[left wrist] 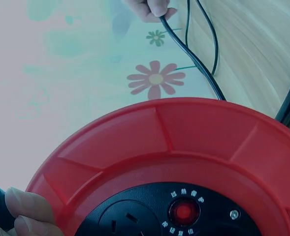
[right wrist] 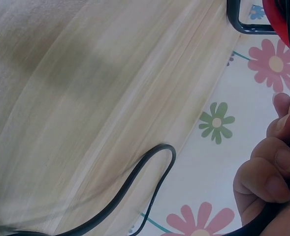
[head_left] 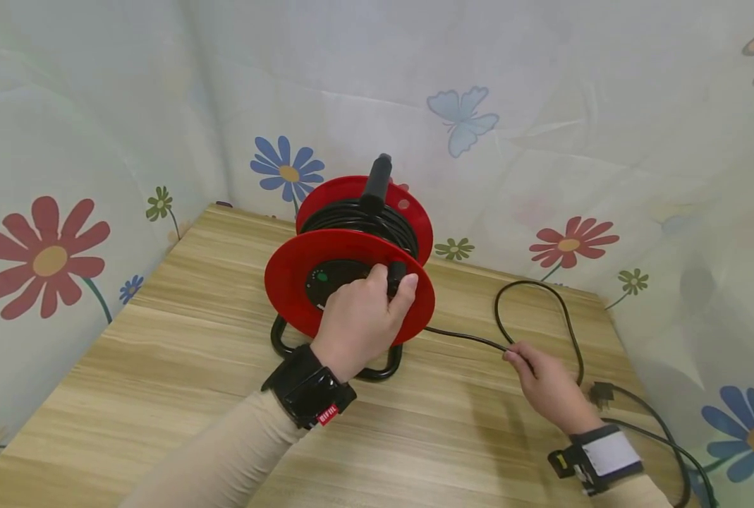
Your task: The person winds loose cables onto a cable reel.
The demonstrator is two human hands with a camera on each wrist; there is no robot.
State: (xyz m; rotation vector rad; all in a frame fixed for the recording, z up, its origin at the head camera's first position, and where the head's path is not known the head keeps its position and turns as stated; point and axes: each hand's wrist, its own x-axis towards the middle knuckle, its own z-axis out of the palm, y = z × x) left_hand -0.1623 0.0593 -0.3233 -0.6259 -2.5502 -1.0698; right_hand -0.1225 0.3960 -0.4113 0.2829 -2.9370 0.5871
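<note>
Standing on the wooden table (head_left: 186, 339), near the edge by the flowered cloth (head_left: 542, 141), is the red reel (head_left: 351, 247), with its black stand (head_left: 279, 339) under it. Its axle is directed from the person toward the cloth, so the front disc faces the person. The black carry handle (head_left: 378, 183) above has its long axis in nearly this same direction, its far end slightly to the right. Black cord is wound between the two discs. The left hand (head_left: 360, 324) grips the black knob (head_left: 397, 271) at the right part of the front disc, fingers and thumb bent around it. The right hand (head_left: 551, 384), well apart from the reel, pinches the loose cord (head_left: 468, 337), which goes from the reel rightward and a little toward the person. Behind this hand the cord makes a loop; beside the hand lies the plug (head_left: 602, 394). The left wrist view shows a red button (left wrist: 184, 212) and a socket (left wrist: 125, 219) on the disc.
</note>
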